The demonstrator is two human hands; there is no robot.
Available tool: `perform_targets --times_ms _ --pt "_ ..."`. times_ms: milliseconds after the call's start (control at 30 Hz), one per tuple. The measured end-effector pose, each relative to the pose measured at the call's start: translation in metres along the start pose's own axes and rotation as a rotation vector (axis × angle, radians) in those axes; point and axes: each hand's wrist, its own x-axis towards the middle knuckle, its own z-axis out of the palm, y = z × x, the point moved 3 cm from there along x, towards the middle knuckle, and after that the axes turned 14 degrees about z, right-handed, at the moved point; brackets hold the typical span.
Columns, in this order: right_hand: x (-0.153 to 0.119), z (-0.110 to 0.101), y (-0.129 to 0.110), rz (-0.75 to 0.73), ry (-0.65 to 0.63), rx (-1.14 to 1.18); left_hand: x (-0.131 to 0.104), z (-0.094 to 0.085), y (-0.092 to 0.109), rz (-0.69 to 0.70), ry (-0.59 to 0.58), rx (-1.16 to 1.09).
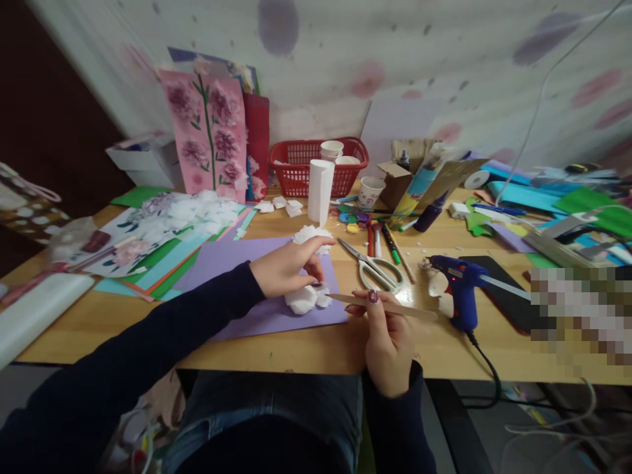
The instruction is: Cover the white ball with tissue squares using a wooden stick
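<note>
Over the purple sheet (257, 319), my left hand (284, 266) reaches in from the left, thumb and fingertips pinched on a white paper flower (301, 301). A second white paper flower (312, 236) lies at the sheet's far edge, partly behind the hand. My right hand (390, 342) is closed around a flat, pointed wooden stick (409, 309). The stick's tip points left and is at the right side of the nearer flower; whether it touches cannot be made out. Scissors (375, 270) rest just beyond the right hand.
A blue glue gun (457, 286) with a cable stands at the right. Behind are a white paper roll (320, 194), a red basket (291, 174), a paper cup (370, 192), pens and a purple bottle (430, 214). Coloured sheets (162, 276) pile up at the left.
</note>
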Motion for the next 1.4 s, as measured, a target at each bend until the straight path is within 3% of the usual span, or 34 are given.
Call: perform_targets --times_ms 200,700,967,1100,1167,1267,1400 --pt "0.0 0.002 -0.004 -0.116 -0.052 -0.189 0.004 0.009 -0.005 -0.012 -0.084 0.037" --pt "0.001 0.007 -0.001 -0.181 -0.096 -0.289 0.015 0.015 -0.009 0.051 -0.261 0.163" --pt "0.001 0.008 -0.002 -0.212 -0.097 -0.32 0.019 0.017 -0.01 0.036 -0.298 0.164" --pt "0.001 0.008 0.001 -0.166 -0.129 -0.299 0.014 0.01 -0.001 0.037 -0.222 0.228" --pt "0.001 0.009 0.003 -0.139 -0.137 -0.288 0.004 0.001 0.006 -0.024 -0.131 0.329" --pt "0.001 0.009 0.002 -0.125 -0.135 -0.268 -0.024 -0.013 0.012 -0.26 -0.022 0.543" --pt "-0.001 0.01 0.0 -0.123 -0.124 -0.237 -0.062 -0.014 0.01 -0.574 -0.088 0.679"
